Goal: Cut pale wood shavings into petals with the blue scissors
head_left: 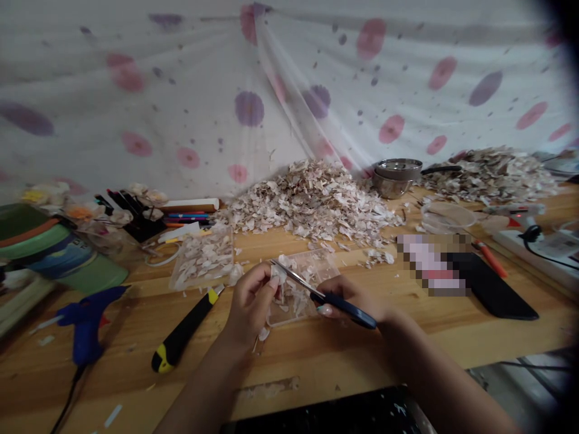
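A person's left hand pinches a pale flake between thumb and fingertips near the middle of a wooden desk, while the right hand grips dark-handled scissors, fingers curled around the grips. The 2 slim metal blades slant toward the left fingertips; whether they touch the flake cannot be told.

Beneath the hands, a shallow clear plastic box carries thin, curled scraps, set back from the desk's front edge. A 2nd clear box, heaped with similar pieces, sits farther left. A black-and-yellow utility knife lies diagonally beside the left forearm, its blade end near that box. A blue glue gun rests toward the front left corner.

Along the back edge, a broad mound of brittle-looking, ragged flakes rises against a spotted, draped cloth, with 2 round, shiny metal bowls stacked beside it.

Smooth wood gives the right hand open room toward a flat black slab near the right edge. A narrower strip separates knife and glue gun.
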{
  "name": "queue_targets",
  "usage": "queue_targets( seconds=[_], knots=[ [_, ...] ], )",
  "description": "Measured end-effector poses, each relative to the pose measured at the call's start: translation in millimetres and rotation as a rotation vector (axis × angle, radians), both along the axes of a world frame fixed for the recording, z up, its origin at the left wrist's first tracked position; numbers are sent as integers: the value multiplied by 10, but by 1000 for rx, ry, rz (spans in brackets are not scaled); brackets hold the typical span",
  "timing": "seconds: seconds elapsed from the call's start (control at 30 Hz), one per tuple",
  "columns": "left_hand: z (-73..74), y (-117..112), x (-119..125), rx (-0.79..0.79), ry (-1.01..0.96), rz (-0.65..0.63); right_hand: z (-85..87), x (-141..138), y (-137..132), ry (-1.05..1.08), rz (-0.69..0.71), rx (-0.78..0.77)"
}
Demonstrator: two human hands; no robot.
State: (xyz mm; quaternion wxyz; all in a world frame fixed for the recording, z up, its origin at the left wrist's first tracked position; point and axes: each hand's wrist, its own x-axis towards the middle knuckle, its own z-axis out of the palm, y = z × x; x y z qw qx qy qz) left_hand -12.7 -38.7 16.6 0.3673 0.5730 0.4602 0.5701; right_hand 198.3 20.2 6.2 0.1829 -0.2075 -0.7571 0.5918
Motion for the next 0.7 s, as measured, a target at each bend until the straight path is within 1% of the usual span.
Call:
queue_targets(
  seconds=[0.07, 0.23, 0.47, 0.7],
  knots=[
    [10, -3, 1, -7, 5, 1, 3, 9, 2, 8, 1, 0],
    [18, -5, 2, -35, -15, -26, 32, 41, 9, -53, -4, -6],
    [25, -10, 14, -19, -17, -43, 98, 74, 11, -91, -8, -7],
    [28, -12, 11, -10, -36, -72, 119, 111, 11, -125, 3, -23]
  ],
)
